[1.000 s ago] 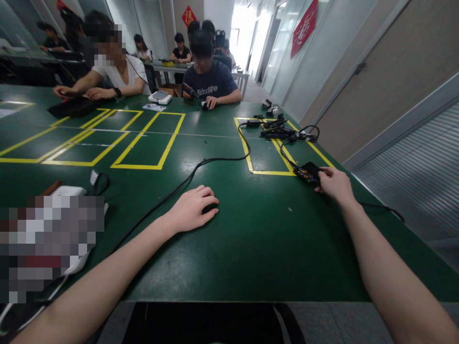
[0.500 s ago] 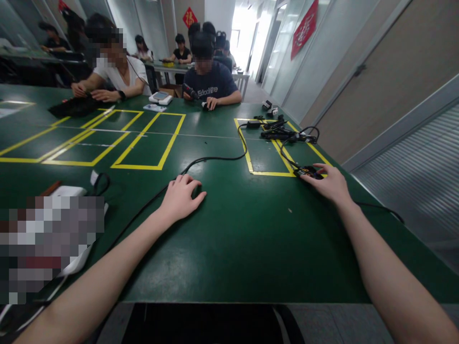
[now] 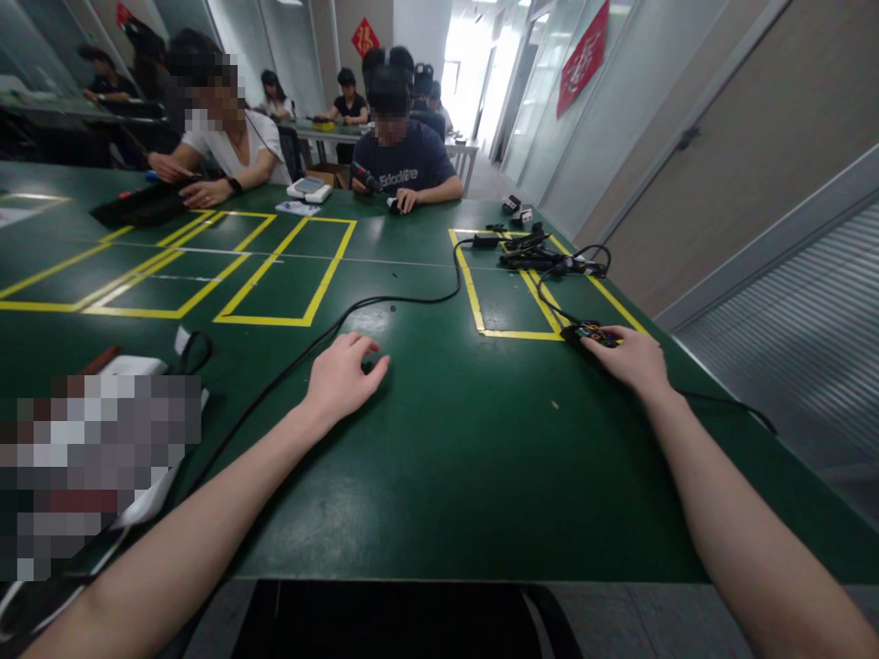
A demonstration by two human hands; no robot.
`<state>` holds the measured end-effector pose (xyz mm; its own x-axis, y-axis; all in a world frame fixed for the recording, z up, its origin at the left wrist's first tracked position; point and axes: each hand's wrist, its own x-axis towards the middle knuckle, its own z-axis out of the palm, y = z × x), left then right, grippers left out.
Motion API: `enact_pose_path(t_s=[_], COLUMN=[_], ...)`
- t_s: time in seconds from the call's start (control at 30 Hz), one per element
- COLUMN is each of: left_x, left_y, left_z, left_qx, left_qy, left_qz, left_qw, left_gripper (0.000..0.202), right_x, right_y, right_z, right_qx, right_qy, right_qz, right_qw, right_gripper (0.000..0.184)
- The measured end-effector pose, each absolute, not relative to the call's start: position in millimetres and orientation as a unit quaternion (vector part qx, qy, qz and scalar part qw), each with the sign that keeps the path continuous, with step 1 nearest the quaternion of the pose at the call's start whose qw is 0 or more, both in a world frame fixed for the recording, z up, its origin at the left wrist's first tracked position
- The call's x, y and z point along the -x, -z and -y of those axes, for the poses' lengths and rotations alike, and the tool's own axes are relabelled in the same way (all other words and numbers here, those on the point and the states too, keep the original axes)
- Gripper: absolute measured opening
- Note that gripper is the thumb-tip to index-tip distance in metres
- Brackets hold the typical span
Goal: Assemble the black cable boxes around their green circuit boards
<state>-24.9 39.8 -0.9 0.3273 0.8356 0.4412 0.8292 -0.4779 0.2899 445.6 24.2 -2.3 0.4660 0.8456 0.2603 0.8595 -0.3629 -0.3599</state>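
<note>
My right hand (image 3: 633, 359) is at the right side of the green table, its thumb and fingers closed about the near right edge of a small black device (image 3: 586, 331) with several coloured bits on top. The hand partly covers this device, and its exact kind is unclear. My left hand (image 3: 341, 373) rests on the table left of the middle, empty, with its thumb apart from the slightly curled fingers. A long black cable (image 3: 405, 299) runs beyond and to the left of that hand.
Black cables and stick-like parts (image 3: 542, 260) lie within yellow tape (image 3: 522, 334) at the far right. A pixelated pile (image 3: 110, 458) is at the near left. Across the green table (image 3: 467, 476), two co-workers sit by a black bag-like item (image 3: 141, 206) and a white device (image 3: 309, 189).
My left hand has shifted slightly left, and the cable beside it has moved left too. My right hand's fingers have drawn in at the device's edge. A co-worker's hands have moved over the black item.
</note>
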Motion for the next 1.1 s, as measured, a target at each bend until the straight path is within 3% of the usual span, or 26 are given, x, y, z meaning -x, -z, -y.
enact_pose_path(t_s=[0.27,0.43,0.57,0.67,0.83,1.0,1.1], left_x=[10,7,2,-4,-4,3,2], left_y=[-3,-6,-11,-14,-12,-11,-12], left_z=[-25,-20,-7,3,6,-1,-1], left_qx=[-0.874,-0.903,-0.919,-0.941,-0.946,-0.945,-0.951], left_qy=[-0.242,-0.268,-0.292,-0.259,-0.212,-0.193,-0.176], left_qz=[-0.417,-0.327,-0.241,-0.174,-0.192,-0.219,-0.224], left_qw=[0.061,0.080,0.108,0.128,0.154,0.146,0.118], left_gripper=[0.020,0.027,0.035,0.030,0.037,0.060,0.043], right_x=[-376,-314,-265,-243,-237,-240,-239], right_y=[7,9,6,7,12,10,5], right_z=[-27,-9,20,38,43,40,41], right_qx=[0.740,0.552,0.389,0.313,0.293,0.309,0.307], right_qy=[-0.028,-0.099,-0.156,-0.185,-0.183,-0.165,-0.156], right_qz=[0.634,0.786,0.873,0.904,0.900,0.870,0.869], right_qw=[0.223,0.260,0.248,0.225,0.264,0.345,0.356], right_gripper=[0.037,0.033,0.030,0.029,0.031,0.032,0.029])
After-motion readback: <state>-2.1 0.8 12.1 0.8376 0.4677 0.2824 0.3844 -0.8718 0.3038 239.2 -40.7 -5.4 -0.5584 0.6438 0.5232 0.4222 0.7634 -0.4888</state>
